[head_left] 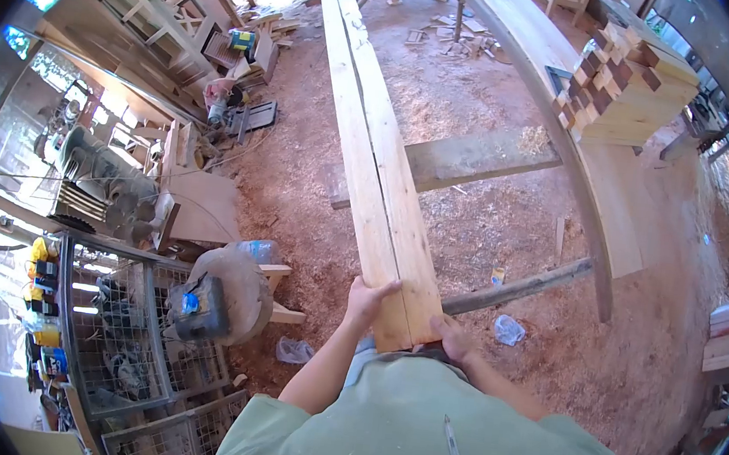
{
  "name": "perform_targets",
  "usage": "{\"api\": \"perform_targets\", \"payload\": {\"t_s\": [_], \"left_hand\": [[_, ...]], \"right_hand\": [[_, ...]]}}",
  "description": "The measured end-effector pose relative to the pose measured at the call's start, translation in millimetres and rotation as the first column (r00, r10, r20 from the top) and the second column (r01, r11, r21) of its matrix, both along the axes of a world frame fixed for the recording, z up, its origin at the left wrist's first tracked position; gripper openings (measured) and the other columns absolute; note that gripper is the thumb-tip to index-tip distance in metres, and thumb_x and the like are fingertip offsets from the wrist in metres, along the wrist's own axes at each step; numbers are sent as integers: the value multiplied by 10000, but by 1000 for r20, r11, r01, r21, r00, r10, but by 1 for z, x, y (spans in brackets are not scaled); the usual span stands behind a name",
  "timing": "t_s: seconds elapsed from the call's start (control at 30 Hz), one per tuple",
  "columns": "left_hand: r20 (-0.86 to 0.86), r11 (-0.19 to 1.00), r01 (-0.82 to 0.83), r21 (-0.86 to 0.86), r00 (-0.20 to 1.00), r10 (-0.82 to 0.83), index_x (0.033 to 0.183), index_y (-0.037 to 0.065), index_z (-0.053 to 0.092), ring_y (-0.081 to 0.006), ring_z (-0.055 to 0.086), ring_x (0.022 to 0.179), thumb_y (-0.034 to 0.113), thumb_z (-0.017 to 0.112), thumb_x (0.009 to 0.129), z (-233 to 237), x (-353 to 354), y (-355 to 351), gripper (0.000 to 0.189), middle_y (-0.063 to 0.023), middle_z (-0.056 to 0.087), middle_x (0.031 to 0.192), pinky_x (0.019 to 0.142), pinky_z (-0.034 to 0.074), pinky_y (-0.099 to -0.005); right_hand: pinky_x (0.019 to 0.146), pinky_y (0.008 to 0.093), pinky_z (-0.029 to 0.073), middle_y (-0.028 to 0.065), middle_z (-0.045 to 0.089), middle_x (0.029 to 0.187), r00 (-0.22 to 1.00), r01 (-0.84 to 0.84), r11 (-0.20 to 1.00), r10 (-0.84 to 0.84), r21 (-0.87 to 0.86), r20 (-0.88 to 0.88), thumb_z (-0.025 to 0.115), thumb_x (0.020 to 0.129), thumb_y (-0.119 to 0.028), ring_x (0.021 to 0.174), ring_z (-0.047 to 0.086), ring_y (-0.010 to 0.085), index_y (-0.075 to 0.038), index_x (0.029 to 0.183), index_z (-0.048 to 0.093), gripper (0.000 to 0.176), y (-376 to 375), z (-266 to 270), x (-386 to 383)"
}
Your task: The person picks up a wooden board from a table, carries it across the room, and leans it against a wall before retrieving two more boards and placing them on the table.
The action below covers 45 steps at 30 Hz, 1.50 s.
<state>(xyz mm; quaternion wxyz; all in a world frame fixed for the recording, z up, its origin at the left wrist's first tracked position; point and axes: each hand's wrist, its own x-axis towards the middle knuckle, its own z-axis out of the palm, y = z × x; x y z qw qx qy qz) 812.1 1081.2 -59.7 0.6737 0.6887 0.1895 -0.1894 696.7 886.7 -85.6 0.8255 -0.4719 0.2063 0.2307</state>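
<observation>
Two long pale boards lie side by side, running away from my body, with a narrow dark gap between them that widens toward the far end. My left hand [372, 299] is closed round the outer edge of the left board [360, 169] near its close end. On the opposite side, my right hand [452, 338] grips the right board [393, 168] at its near corner. The near ends are at my waist. Farther out, the boards pass over a wooden crossbeam [469, 160].
A stack of wood pieces [632, 91] stands on a long plank at the right. A round wooden top [237, 298] bears a dark case at the left, beside a wire mesh rack [144, 338]. Plastic bags [509, 330] and shavings lie on the floor.
</observation>
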Motion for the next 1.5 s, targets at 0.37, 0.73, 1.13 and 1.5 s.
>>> {"api": "perform_targets", "payload": {"t_s": [0.37, 0.73, 1.13, 1.5], "left_hand": [[-17, 989, 81, -121, 996, -83, 1135, -56, 522, -232, 653, 947, 218, 844, 683, -12, -1, 5, 618, -160, 640, 1083, 841, 537, -353], [-256, 573, 59, -818, 854, -454, 1411, -13, 314, -358, 481, 1236, 390, 672, 787, -25, -48, 31, 824, -195, 486, 1345, 1083, 343, -493], [214, 397, 324, -859, 931, -296, 1378, -36, 374, -338, 513, 1219, 508, 576, 853, 149, -24, 43, 782, -191, 501, 1342, 1037, 410, -477], [644, 386, 588, -711, 765, 21, 1412, 20, 349, -340, 446, 1281, 397, 535, 897, 276, 24, 34, 664, -171, 453, 1392, 1079, 338, -521]], "right_hand": [[923, 337, 473, 128, 598, 1165, 984, 152, 965, -127, -215, 125, 550, 941, -315, 1051, 594, 198, 35, 1280, 476, 493, 16, -19, -7], [931, 526, 475, 139, 535, 1318, 882, 446, 683, -445, 579, -155, 294, 916, -592, 1202, 522, 329, -77, 1383, 441, 710, 60, 13, -24], [932, 479, 481, 178, 482, 1371, 832, -114, 856, -195, 504, 520, 384, 877, -702, 1179, 545, 337, -42, 1409, 359, 848, 25, 160, -10], [979, 511, 449, 345, 364, 1388, 528, -289, 937, -14, 195, 849, 514, 875, -587, 1209, 472, 504, 83, 1428, 188, 928, 27, 321, 50]]}}
